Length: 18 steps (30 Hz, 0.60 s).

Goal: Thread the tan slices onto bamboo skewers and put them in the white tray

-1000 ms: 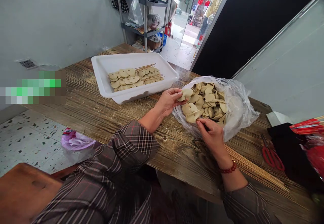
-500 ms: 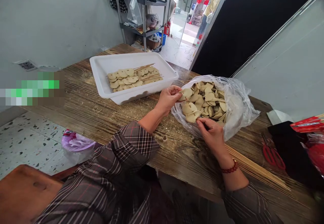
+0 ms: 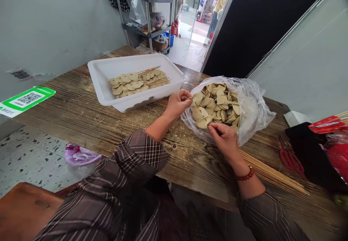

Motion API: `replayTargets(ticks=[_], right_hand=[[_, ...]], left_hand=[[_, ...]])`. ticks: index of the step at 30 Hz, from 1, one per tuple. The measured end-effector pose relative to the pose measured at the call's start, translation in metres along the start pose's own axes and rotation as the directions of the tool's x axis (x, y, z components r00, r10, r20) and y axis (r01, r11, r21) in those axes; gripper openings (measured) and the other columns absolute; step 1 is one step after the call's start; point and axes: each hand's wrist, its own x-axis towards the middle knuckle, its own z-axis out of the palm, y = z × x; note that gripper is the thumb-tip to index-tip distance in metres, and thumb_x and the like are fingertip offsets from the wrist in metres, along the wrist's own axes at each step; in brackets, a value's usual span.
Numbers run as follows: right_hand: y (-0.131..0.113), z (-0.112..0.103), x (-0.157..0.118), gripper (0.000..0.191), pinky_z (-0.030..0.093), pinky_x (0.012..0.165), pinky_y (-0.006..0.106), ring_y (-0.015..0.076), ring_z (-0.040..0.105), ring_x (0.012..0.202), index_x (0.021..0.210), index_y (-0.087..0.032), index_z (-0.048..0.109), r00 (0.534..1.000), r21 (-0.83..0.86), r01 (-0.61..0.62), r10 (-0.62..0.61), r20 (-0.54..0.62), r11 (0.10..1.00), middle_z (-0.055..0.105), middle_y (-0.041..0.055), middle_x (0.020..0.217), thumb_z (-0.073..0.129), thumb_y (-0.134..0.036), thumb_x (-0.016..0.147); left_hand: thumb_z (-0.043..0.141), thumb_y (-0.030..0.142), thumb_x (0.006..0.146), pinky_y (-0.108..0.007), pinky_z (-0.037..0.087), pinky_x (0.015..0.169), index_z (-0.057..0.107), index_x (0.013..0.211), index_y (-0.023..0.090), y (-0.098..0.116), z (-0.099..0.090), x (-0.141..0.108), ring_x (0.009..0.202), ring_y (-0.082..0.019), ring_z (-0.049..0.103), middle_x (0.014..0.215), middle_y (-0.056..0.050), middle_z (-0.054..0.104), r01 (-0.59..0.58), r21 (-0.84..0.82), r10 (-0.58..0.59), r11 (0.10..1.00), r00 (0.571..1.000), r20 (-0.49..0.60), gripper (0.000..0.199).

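Observation:
A clear plastic bag [image 3: 251, 114] lies open on the wooden table, full of flat beige rounds [image 3: 221, 101]. At its left edge my left hand [image 3: 178, 105] pinches the end of a thin skewer, beside a beige round. My right hand [image 3: 224, 137] is closed at the near edge of the bag, its fingertips on the end of a skewer threaded with several beige rounds [image 3: 201, 117]. The white tray [image 3: 136, 101], left of the bag, holds rows of skewered rounds [image 3: 126, 85].
Bare skewers [image 3: 274, 174] lie right of my right wrist, near red-handled scissors [image 3: 290, 159] and a black cloth [image 3: 307, 154]. A green-and-white QR card [image 3: 27, 99] is at the table's left edge. A grey cart [image 3: 148, 16] stands behind the table.
The camera view has shifted slightly, and the QR card now shows clearly. My left hand's fingers are closer to the skewer's end, with the round farther from the fingertips.

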Motion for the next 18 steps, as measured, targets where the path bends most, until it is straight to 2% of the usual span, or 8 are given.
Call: replayTargets(ticks=[5,8,11,14,18], right_hand=[[-0.0016,-0.0008,0.0002,0.023,0.051,0.071,0.033,0.0206,0.068,0.075,0.082,-0.021,0.072,1.000,0.001,-0.021,0.021,-0.016,1.000,0.075,0.0053,0.082,0.055,-0.033,0.090],[-0.0043,-0.0020,0.0011,0.024,0.050,0.068,0.032,0.0192,0.066,0.070,0.079,-0.020,0.071,0.998,0.039,-0.053,0.053,-0.019,0.998,0.072,0.0040,0.076,0.055,-0.033,0.089],[-0.0065,-0.0032,0.0020,0.024,0.050,0.066,0.031,0.0185,0.065,0.068,0.079,-0.019,0.070,0.995,0.093,-0.093,0.095,-0.023,0.991,0.071,0.0032,0.072,0.055,-0.034,0.089],[-0.0073,-0.0037,0.0023,0.023,0.050,0.065,0.030,0.0185,0.065,0.068,0.080,-0.019,0.071,0.994,0.112,-0.103,0.106,-0.025,0.988,0.070,0.0033,0.072,0.055,-0.034,0.088],[-0.0075,-0.0029,0.0022,0.024,0.050,0.064,0.030,0.0183,0.065,0.067,0.080,-0.019,0.072,0.996,0.115,-0.088,0.091,-0.020,0.990,0.070,0.0036,0.071,0.056,-0.034,0.088]], left_hand=[[0.069,0.008,0.066,-0.017,0.037,0.052,0.061,0.071,0.014,-0.0001,0.0021,-0.0029,0.053,-0.006,0.050,0.059,0.003,0.059,0.025,-0.004,-0.025,1.000,0.997,0.075,0.011],[0.074,0.014,0.068,-0.018,0.045,0.057,0.061,0.076,0.013,0.0022,0.0034,-0.0056,0.058,-0.007,0.056,0.065,0.001,0.062,0.128,-0.113,-0.113,0.985,0.986,0.127,0.015],[0.077,0.029,0.072,-0.024,0.053,0.064,0.061,0.082,0.014,0.0032,0.0034,-0.0069,0.065,-0.011,0.063,0.074,-0.001,0.067,0.247,-0.239,-0.214,0.939,0.964,0.155,0.024],[0.076,0.041,0.074,-0.026,0.055,0.067,0.065,0.088,0.013,0.0022,0.0032,-0.0074,0.070,-0.013,0.067,0.082,-0.005,0.071,0.326,-0.285,-0.267,0.901,0.937,0.226,0.033],[0.080,0.040,0.071,-0.024,0.055,0.072,0.067,0.088,0.011,0.0010,0.0047,-0.0099,0.073,-0.013,0.068,0.084,-0.009,0.073,0.374,-0.307,-0.263,0.875,0.900,0.346,0.035]])
